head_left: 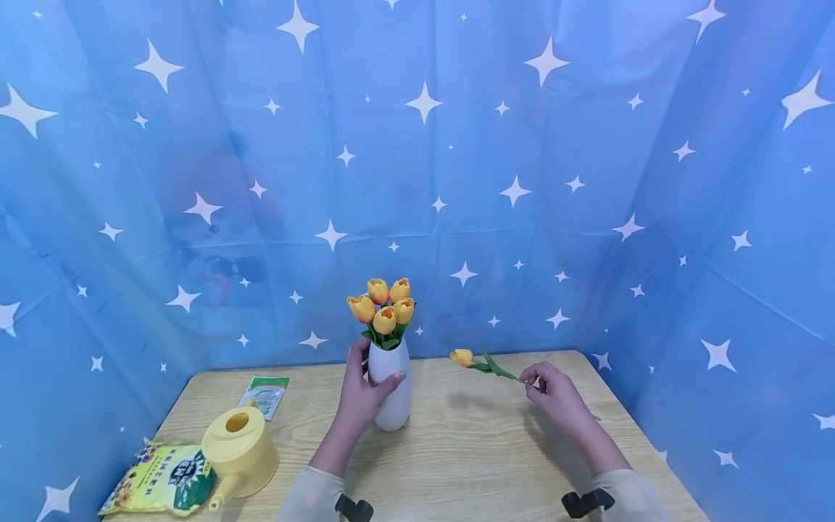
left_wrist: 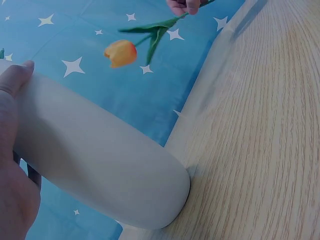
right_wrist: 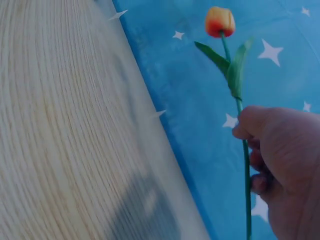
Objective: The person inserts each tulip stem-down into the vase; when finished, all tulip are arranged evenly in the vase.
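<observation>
A white vase [head_left: 392, 391] stands on the table, and several yellow-orange tulips [head_left: 385, 312] with green leaves fill its mouth. My left hand [head_left: 365, 389] grips the vase's upper part from the left, its thumb across the front; the left wrist view shows the vase's smooth side [left_wrist: 100, 150] and base. To the right, above the table, my right hand [head_left: 554, 391] pinches a single tulip [head_left: 462, 357] by its green stem. Its flower head points left toward the vase. In the right wrist view the thumb and fingers hold the stem [right_wrist: 247, 170] below the leaves.
A yellow watering can [head_left: 244, 453] stands at the table's left, its spout toward the front. Beside it lies a yellow-green bag [head_left: 163, 478]. Behind the can is a green-and-white packet [head_left: 266, 395]. A blue curtain [head_left: 417, 181] with white stars surrounds the wooden table [head_left: 470, 464].
</observation>
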Available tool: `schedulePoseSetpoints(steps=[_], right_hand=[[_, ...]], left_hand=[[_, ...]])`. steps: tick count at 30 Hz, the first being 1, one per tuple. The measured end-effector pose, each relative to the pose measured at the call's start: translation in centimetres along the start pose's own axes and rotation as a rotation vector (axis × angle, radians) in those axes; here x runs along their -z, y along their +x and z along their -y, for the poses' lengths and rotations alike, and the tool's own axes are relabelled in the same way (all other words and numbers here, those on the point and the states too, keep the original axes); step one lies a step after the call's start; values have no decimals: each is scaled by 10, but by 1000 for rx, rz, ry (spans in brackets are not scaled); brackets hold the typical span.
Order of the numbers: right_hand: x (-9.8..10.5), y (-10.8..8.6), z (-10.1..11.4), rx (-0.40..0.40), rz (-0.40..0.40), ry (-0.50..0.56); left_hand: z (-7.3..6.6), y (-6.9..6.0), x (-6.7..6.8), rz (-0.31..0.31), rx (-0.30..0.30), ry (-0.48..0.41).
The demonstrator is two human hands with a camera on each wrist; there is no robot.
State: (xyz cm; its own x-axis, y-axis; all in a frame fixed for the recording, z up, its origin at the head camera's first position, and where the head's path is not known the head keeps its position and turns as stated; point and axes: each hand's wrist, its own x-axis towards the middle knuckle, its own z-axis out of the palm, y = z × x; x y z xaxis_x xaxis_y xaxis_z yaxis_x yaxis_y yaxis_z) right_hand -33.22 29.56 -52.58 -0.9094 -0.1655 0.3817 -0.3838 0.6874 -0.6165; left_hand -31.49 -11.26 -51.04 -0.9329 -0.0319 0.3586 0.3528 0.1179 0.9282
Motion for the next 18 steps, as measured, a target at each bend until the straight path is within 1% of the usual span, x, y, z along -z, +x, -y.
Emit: schedulePoseSetpoints(steps=[5, 7, 11, 13, 14, 16, 18], right_hand=[[-1, 1, 5, 62, -48, -5], [-2, 2, 7, 76, -59, 10], [-3, 3, 11, 99, -68, 75], [-3, 2, 14, 104, -53, 126], [-3, 2, 17, 96, -48, 160], [-1, 0, 25, 52, -21, 236], [2, 0, 37, 26, 3, 290]], left_hand=[[1, 0, 0, -4, 8, 7], [2, 1, 0, -5, 4, 8], [2, 1, 0, -5, -3, 5], [2, 1, -1, -3, -5, 2], [2, 1, -1, -2, -6, 1], [2, 1, 0, -1, -7, 1], [2, 1, 0, 0, -6, 0]])
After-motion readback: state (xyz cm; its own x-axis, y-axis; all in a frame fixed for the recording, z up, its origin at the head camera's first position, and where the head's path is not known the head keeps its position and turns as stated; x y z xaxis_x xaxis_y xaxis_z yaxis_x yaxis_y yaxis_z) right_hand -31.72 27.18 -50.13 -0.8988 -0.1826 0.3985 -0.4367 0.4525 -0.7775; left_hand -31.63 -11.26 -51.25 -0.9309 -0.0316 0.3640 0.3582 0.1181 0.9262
